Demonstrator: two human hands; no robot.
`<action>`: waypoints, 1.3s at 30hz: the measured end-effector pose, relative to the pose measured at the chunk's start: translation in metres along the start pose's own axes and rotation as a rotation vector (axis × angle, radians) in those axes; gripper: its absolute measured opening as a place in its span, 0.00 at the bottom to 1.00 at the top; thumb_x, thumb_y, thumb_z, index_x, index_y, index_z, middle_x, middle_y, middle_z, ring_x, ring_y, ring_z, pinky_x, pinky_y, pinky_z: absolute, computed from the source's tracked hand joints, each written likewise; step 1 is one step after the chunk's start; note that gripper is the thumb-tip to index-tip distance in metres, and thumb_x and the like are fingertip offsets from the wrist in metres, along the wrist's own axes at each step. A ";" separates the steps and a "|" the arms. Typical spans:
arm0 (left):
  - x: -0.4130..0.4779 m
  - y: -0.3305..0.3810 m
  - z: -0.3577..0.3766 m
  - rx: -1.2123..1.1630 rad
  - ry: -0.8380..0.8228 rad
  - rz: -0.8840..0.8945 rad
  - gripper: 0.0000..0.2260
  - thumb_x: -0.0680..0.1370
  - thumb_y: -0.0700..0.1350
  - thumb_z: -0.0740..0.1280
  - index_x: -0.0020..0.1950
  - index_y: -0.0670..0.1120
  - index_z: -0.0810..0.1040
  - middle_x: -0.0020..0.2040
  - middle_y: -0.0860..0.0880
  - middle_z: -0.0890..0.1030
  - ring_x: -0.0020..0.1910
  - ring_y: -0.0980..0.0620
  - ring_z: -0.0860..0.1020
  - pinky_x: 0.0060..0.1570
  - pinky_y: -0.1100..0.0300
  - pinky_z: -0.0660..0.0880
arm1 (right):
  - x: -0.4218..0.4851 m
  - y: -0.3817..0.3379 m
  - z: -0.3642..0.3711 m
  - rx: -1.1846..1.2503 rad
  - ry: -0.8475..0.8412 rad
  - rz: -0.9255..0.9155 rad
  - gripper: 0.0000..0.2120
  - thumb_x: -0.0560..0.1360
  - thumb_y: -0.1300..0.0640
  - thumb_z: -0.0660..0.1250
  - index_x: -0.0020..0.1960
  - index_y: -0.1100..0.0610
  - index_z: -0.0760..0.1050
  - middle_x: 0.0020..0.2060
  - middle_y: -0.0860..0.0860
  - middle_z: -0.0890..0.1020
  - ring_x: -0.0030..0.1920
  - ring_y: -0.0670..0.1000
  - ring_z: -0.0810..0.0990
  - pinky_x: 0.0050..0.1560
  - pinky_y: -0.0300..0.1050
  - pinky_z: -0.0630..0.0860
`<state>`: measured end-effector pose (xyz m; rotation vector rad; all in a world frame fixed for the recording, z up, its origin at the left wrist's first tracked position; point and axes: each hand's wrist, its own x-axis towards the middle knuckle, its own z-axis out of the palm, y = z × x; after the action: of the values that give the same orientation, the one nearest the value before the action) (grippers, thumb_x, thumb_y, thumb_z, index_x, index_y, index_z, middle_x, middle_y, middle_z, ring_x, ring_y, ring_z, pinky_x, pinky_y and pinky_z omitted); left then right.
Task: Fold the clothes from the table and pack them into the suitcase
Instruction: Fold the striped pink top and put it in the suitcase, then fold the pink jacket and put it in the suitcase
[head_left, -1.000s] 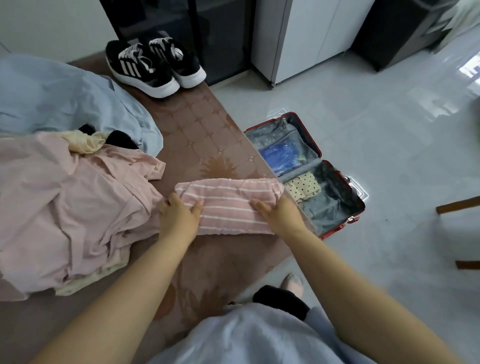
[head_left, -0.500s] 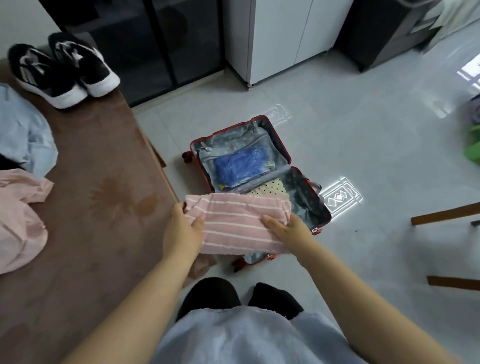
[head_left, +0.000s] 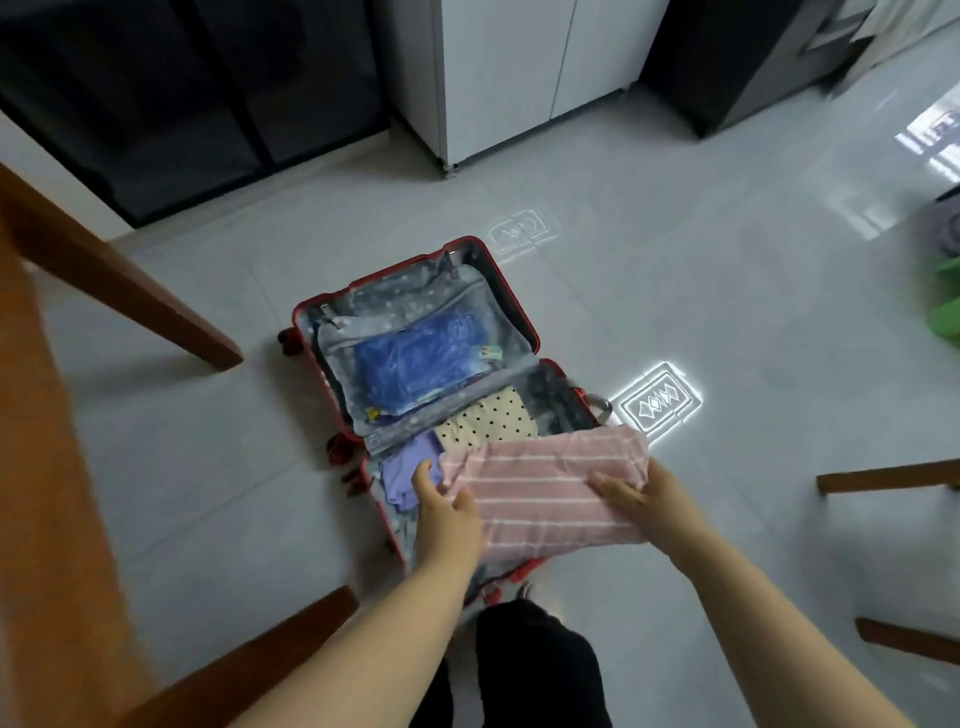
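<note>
Your left hand (head_left: 447, 514) grips the left end of the folded pink striped garment (head_left: 545, 493), thumb on top and fingers tucked under, while your right hand (head_left: 639, 499) clamps the other end with its fingers laid over the cloth; its thumb is hidden beneath. Holding both ends this way keeps the fold flat and taut, so it should not spill open as it goes down. The garment hangs level above the near half of the open red suitcase (head_left: 400, 296), not yet resting on anything inside. Beneath it in that half lie a cream polka-dot garment (head_left: 488, 418) toward the hinge and a lilac garment (head_left: 410, 467) at the left side, partly under your left fingers. The far half holds a blue item (head_left: 421, 364) behind a zipped mesh panel, so it is closed off. I judge the free room is at the near half's front, and lowering the garment squarely there suits best.
</note>
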<state>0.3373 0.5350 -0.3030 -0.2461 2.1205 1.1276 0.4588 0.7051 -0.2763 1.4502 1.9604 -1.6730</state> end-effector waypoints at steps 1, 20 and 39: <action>0.023 -0.009 0.018 -0.026 -0.018 -0.034 0.24 0.80 0.38 0.58 0.74 0.46 0.56 0.67 0.42 0.70 0.59 0.41 0.74 0.55 0.53 0.69 | 0.032 0.009 -0.002 -0.022 -0.021 -0.015 0.16 0.72 0.50 0.69 0.57 0.52 0.70 0.47 0.47 0.80 0.41 0.44 0.79 0.33 0.32 0.73; 0.386 -0.232 0.157 1.008 -0.192 0.090 0.25 0.82 0.52 0.51 0.77 0.54 0.44 0.77 0.46 0.38 0.76 0.42 0.40 0.74 0.52 0.46 | 0.458 0.225 0.217 -1.030 0.070 -0.460 0.27 0.78 0.43 0.55 0.74 0.50 0.55 0.73 0.57 0.58 0.73 0.62 0.54 0.72 0.58 0.40; -0.019 0.065 -0.046 0.726 -0.027 0.385 0.24 0.82 0.49 0.53 0.77 0.48 0.51 0.77 0.49 0.56 0.75 0.51 0.54 0.73 0.58 0.48 | 0.013 -0.078 0.073 -0.969 -0.074 -0.421 0.29 0.80 0.43 0.52 0.77 0.53 0.50 0.74 0.53 0.59 0.73 0.57 0.59 0.72 0.50 0.54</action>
<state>0.2981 0.5351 -0.2315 0.5266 2.4550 0.4761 0.3622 0.6597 -0.2597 0.6278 2.5648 -0.6012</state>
